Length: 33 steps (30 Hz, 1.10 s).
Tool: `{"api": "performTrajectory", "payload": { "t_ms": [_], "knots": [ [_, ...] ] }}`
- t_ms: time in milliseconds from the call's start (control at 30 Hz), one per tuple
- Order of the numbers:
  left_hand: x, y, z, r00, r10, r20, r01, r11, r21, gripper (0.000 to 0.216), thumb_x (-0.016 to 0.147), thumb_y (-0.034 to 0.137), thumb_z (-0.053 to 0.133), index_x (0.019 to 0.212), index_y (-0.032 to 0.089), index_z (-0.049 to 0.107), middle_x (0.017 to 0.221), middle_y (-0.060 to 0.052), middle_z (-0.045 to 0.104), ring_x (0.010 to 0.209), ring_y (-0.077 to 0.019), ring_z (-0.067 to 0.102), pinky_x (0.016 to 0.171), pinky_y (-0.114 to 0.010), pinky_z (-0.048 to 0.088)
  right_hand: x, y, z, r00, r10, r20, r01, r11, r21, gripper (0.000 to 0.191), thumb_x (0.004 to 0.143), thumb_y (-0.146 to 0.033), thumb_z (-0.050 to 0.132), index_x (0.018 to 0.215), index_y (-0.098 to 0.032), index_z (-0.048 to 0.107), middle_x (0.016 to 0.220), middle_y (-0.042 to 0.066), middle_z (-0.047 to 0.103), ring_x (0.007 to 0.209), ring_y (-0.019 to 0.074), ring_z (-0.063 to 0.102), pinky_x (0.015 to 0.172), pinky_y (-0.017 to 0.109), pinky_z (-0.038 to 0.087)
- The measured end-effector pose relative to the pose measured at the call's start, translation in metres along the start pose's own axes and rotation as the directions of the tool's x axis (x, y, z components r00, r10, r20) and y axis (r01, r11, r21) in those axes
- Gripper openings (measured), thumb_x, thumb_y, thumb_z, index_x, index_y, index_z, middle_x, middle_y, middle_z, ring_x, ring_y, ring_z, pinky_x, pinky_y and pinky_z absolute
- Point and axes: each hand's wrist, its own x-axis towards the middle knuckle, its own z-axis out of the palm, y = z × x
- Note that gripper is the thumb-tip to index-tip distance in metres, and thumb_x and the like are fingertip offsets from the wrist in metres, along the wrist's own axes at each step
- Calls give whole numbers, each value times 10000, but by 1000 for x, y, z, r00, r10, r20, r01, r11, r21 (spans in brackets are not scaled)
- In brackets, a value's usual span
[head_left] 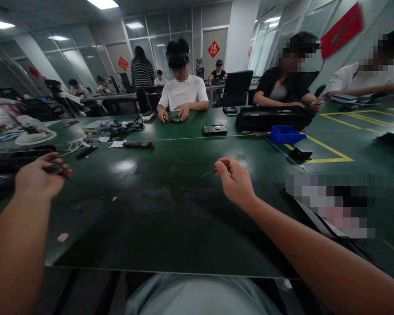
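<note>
In my right hand [235,180], closed above the middle of the green table [157,245], is a screwdriver [209,173]. Its thin metal shaft points left, and my fingers cover most of the handle. At the left, palm turned up, my left hand [41,175] has its fingers curled around a small dark object [56,168]. A dark thin end of that object sticks out below the fingers; its kind cannot be made out. Close to the left hand lie a short black piece [85,152] and a white cable [75,144].
Farther back are a dark cylindrical tool [138,144], a hard drive [214,129], a blue bin [287,134] and a long black case [274,117]. A blurred-out device [310,216] lies right of my forearm. Across the table sits a person in white [184,92].
</note>
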Motion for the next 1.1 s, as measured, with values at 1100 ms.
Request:
{"api": "performTrajectory", "payload": {
  "t_ms": [1100],
  "knots": [
    [-151, -96, 222, 520, 172, 837, -611, 760, 223, 411, 838, 146, 649, 1236, 243, 606, 1267, -64, 611, 1188, -248, 561, 1084, -435, 414, -1, -7, -1, 997, 72, 8, -72, 992, 103, 230, 954, -396, 500, 853, -219, 607, 713, 13, 652, 643, 166, 595, 627, 315, 438]
  ]
}}
